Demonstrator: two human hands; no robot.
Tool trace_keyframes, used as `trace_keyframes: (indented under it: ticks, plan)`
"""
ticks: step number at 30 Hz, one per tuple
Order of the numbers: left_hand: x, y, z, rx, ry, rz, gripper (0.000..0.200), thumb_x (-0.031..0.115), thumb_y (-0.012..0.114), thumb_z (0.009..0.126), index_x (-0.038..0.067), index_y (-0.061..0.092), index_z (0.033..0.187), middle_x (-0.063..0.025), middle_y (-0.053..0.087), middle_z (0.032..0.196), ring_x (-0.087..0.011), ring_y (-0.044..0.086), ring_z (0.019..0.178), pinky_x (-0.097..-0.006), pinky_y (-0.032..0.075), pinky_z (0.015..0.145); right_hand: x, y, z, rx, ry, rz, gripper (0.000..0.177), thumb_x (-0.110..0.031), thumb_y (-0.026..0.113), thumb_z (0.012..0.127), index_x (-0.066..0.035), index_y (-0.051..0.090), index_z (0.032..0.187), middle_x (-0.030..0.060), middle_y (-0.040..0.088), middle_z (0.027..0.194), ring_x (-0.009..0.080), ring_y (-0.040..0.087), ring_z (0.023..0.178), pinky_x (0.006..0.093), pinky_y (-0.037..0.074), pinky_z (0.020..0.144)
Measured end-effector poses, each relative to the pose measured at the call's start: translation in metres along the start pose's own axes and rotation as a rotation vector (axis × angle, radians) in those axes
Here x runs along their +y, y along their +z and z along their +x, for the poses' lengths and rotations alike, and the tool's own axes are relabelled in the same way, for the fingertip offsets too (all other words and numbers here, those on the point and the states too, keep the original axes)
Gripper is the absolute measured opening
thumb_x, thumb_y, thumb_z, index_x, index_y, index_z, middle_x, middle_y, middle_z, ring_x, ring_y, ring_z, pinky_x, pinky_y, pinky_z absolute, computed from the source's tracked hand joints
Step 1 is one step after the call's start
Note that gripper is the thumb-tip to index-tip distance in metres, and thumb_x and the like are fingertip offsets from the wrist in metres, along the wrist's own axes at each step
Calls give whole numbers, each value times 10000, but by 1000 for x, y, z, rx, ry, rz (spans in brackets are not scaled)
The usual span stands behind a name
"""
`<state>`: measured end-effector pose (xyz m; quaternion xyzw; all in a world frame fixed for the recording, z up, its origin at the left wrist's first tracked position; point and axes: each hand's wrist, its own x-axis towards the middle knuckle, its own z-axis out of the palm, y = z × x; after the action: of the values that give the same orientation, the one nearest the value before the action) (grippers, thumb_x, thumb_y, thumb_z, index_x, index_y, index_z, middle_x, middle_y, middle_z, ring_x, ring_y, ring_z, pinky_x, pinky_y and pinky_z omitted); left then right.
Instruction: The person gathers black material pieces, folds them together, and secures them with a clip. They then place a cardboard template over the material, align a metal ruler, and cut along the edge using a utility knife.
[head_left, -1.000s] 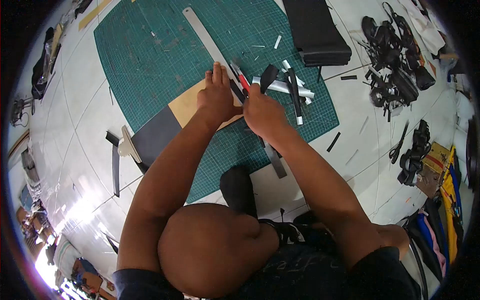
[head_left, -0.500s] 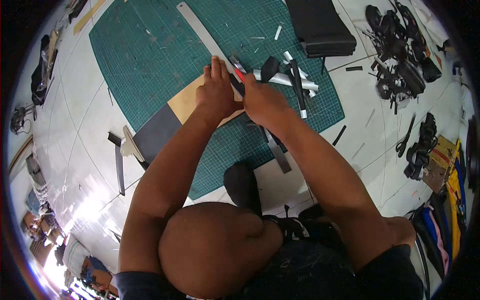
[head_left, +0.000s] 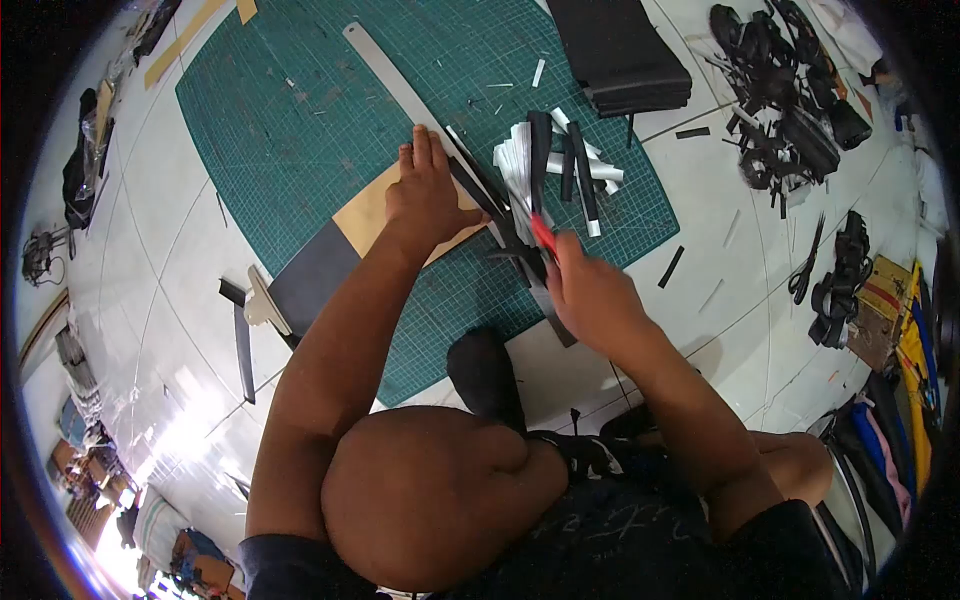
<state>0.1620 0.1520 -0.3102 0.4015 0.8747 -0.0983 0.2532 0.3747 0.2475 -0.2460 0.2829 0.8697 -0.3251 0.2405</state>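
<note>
My left hand (head_left: pixel 425 200) lies flat with its fingers stretched out, pressing on a long steel ruler (head_left: pixel 385 75) and a tan sheet (head_left: pixel 358 222). A dark grey sheet (head_left: pixel 317 277) adjoins the tan one. My right hand (head_left: pixel 600 300) is closed around a red-handled cutter knife (head_left: pixel 543 234), right of the ruler's lower part. Narrow black strips (head_left: pixel 470 185) lie along the ruler's right side. Beyond the knife is a bunch of white and black strips (head_left: pixel 515 165). All this rests on a green cutting mat (head_left: pixel 270 150).
A folded black material stack (head_left: pixel 630 70) lies at the mat's upper right edge. On the tiled floor are a heap of black scraps (head_left: pixel 790 110), scissors (head_left: pixel 806 265) and a metal clip (head_left: pixel 265 302). My knee (head_left: pixel 430 500) is close below the mat.
My right hand has drawn the knife down and right, away from my left hand along the ruler. White strips are now fanned out beside it. My left hand stays pressed down.
</note>
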Motion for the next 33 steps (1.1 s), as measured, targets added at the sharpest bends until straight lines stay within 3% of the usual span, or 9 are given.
trace_keyframes:
  ticks: [2, 7, 11, 14, 22, 28, 31, 33]
  plan:
    - [2, -1, -1, -11, 1, -1, 1390, 704, 817, 648, -86, 128, 1561, -243, 118, 1657, -408, 257, 1506, -427, 520, 1050, -13, -1, 33, 119, -10, 62, 209, -138, 535, 973, -12, 434, 1105, 238, 692, 852, 445, 690, 801, 531, 549, 716]
    - [2, -4, -1, -24, -13, -1, 1369, 686, 816, 667, -73, 119, 1568, -232, 106, 1663, -401, 249, 1511, -431, 512, 1062, -40, 8, 95, 131, -52, 90, 225, -103, 517, 971, 29, 489, 1151, 273, 705, 968, 413, 726, 924, 523, 576, 799]
    - [3, -7, -1, -66, -25, -39, 1362, 671, 823, 687, -35, 75, 1581, -231, 63, 1666, -398, 207, 1520, -491, 471, 1106, -45, 17, 110, 140, -76, 69, 238, -109, 525, 969, 28, 494, 1161, 261, 708, 994, 417, 724, 945, 508, 577, 846]
    - [3, -10, -2, -69, -33, -39, 1348, 650, 830, 694, -29, 77, 1582, -227, 60, 1668, -398, 211, 1519, -488, 473, 1105, -41, 23, 112, 226, -104, 57, 168, -91, 528, 943, 14, 488, 1068, 266, 699, 912, 432, 713, 879, 517, 569, 770]
    - [-1, 4, 3, -9, 4, 32, 1340, 666, 816, 680, -61, 127, 1570, -231, 117, 1659, -399, 252, 1509, -440, 499, 1078, -46, 10, 116, 91, -88, 90, 200, -120, 531, 962, 10, 481, 1106, 272, 703, 971, 449, 696, 938, 542, 543, 828]
    - [4, -6, -2, -18, -8, -8, 1343, 670, 824, 668, -74, 150, 1562, -236, 120, 1658, -401, 249, 1510, -429, 502, 1074, -8, 22, 50, -73, 19, 11, 294, -196, 555, 974, 7, 437, 1152, 261, 698, 906, 460, 686, 891, 551, 539, 795]
    - [4, -11, 0, -74, -7, -77, 1371, 670, 834, 673, -70, 106, 1568, -271, 80, 1654, -434, 212, 1512, -488, 459, 1110, 26, 38, 10, -107, 36, -57, 262, -191, 549, 974, -6, 436, 1121, 248, 691, 882, 454, 684, 834, 563, 538, 736]
    - [5, -10, -2, -50, -11, -29, 1372, 683, 827, 660, -74, 128, 1566, -250, 102, 1658, -413, 239, 1510, -437, 496, 1075, 30, 33, -6, -106, 0, -75, 245, -187, 546, 975, -13, 433, 1106, 246, 687, 878, 451, 683, 809, 568, 535, 713]
